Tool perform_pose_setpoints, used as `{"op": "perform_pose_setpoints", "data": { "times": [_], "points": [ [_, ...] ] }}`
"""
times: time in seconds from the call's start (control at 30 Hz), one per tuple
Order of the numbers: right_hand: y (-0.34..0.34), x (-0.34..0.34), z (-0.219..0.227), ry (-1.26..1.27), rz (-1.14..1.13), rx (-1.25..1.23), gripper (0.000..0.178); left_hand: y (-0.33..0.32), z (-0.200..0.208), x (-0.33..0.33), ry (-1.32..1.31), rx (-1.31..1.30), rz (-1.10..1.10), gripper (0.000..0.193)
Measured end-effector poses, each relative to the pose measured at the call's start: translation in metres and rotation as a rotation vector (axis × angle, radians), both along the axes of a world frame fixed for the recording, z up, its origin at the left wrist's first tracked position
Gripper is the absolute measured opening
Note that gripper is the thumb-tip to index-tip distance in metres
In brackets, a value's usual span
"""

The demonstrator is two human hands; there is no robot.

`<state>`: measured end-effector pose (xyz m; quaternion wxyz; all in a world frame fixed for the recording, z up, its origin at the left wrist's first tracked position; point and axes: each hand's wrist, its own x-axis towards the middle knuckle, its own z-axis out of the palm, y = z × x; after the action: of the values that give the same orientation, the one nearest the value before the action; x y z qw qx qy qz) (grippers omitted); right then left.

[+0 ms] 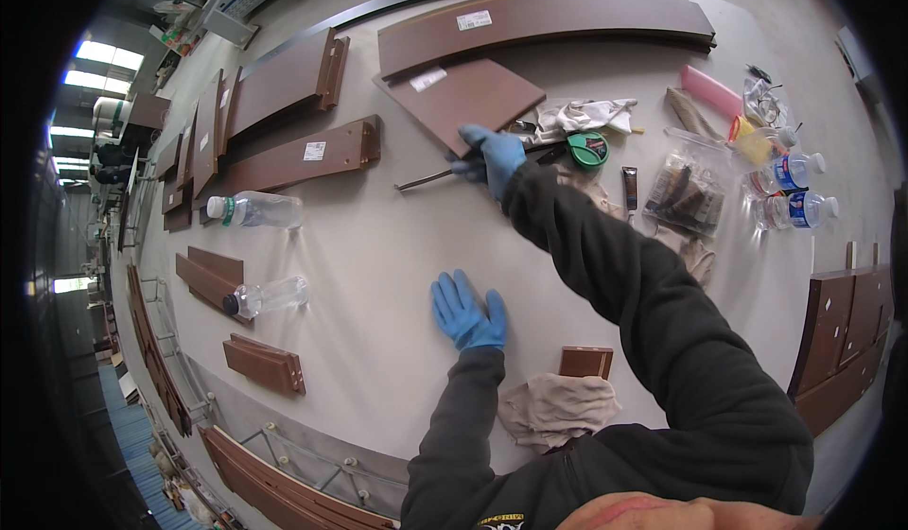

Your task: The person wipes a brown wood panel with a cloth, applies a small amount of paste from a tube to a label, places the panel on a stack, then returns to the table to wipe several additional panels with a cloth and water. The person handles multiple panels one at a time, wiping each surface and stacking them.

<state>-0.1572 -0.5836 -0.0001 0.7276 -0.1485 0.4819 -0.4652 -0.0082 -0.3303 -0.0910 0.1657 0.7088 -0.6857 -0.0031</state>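
Observation:
My left hand [468, 312], in a blue glove, rests flat and spread on the grey table [378, 275], holding nothing. My right hand [494, 158], also blue-gloved, reaches far forward and grips a thin dark tool [426, 180] whose shaft points left. It lies at the near edge of a brown wooden panel [463, 97]. Just right of that hand sit a white rag [582, 114] and a green round tape-like object [588, 150]. A small brown block [584, 362] and a beige cloth [558, 409] lie near my left elbow.
Long brown panels [539, 19] and shorter boards [298, 156] cover the far and left table. Two plastic bottles [255, 210] lie at left; two more bottles [794, 190], a clear bag [686, 185] and a pink object [711, 90] sit at right. Brown boards [842, 336] stack at right.

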Motion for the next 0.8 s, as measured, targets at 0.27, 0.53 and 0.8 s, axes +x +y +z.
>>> {"op": "perform_pose_setpoints", "data": {
  "times": [0.27,0.53,0.8],
  "points": [
    [0.149,-0.043,0.037,-0.112,0.06,0.01,0.035,-0.002,-0.019,0.004,0.013,-0.056,0.003,0.074],
    [0.371,-0.15,0.11,-0.088,0.1,-0.161,0.033,0.014,0.117,-0.022,1.959,0.157,0.113,0.071],
    [0.597,-0.218,0.119,0.097,-0.044,-0.124,0.031,0.171,0.2,-0.16,1.941,0.83,-0.402,0.049]
  ]
}}
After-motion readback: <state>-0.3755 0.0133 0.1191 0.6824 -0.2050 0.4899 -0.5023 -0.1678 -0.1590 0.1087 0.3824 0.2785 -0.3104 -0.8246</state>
